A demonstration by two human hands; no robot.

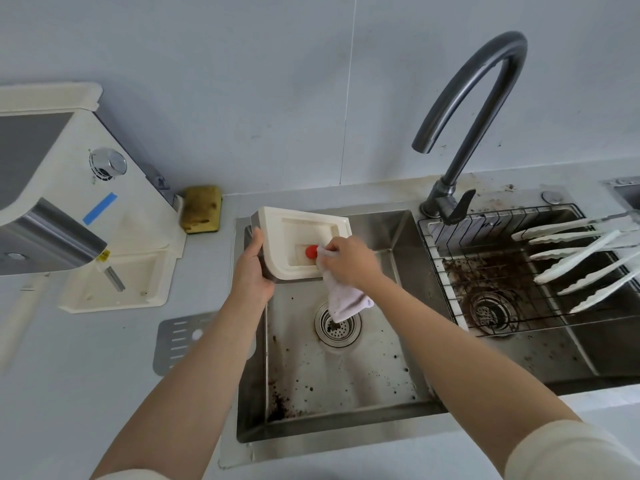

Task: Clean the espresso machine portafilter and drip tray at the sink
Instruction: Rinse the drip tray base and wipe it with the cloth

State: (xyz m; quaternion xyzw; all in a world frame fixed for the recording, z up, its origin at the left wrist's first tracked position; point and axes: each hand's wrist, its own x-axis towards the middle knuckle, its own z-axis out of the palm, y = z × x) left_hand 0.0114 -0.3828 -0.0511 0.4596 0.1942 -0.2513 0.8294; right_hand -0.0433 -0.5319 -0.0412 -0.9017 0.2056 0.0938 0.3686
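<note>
Two hands: left hand (250, 268) grips drip tray (298, 237), right hand (349, 259) pinches cloth (344, 297).

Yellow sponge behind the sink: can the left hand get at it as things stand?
Probably not right away. The left hand grips the drip tray over the sink, so it must let go first. The counter between it and the sponge looks free.

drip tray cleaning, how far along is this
Done: the drip tray is out of the espresso machine, and its metal grate lies apart on the counter. In hand: the left hand holds the tray over the sink while the right hand presses a cloth inside it. Left: coffee grounds dot the basin, and no portafilter is in view, so that part cannot be judged.
</note>
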